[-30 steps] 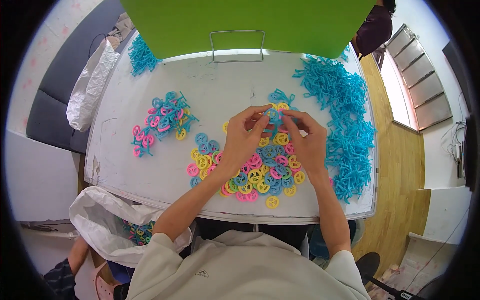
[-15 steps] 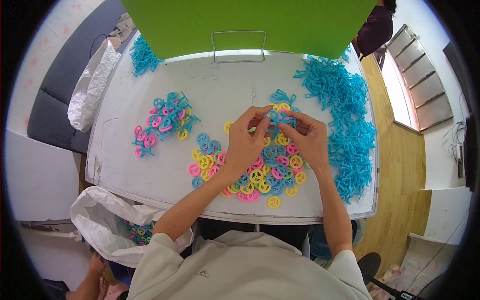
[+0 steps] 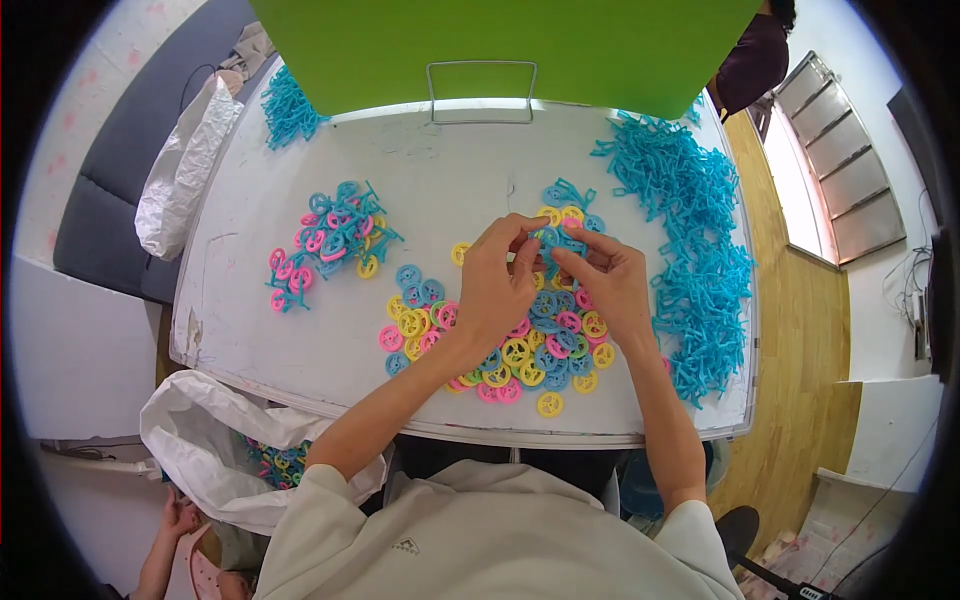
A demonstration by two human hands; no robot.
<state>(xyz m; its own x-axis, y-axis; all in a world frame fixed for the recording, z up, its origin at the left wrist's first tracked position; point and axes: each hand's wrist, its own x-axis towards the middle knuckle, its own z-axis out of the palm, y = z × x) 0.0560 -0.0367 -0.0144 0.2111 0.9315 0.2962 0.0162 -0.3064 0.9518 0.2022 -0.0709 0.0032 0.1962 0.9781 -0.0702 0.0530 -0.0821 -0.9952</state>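
Above the far side of a pile of small spoked plastic wheels [image 3: 515,352], my two hands meet. My left hand [image 3: 500,280] pinches a blue spoked wheel [image 3: 547,238] between thumb and fingertips. From the other side my right hand [image 3: 614,285] closes its thumb and forefinger on a blue plastic piece against that wheel; the fingers hide most of it. The pile mixes blue, yellow, pink and green wheels on the white table [image 3: 260,350]. To the left lies a smaller heap of blue frames with wheels attached [image 3: 340,232].
Loose blue plastic frames [image 3: 695,245] heap along the right edge, with another clump [image 3: 290,110] at far left. A green panel [image 3: 500,35] with a wire handle stands at the back. A white sack [image 3: 185,440] of coloured parts hangs lower left, near another person's hand [image 3: 180,515].
My right thumb and fingers have shifted slightly around the blue pieces, and both hands stay together. At the lower left, the other person's arm has moved.
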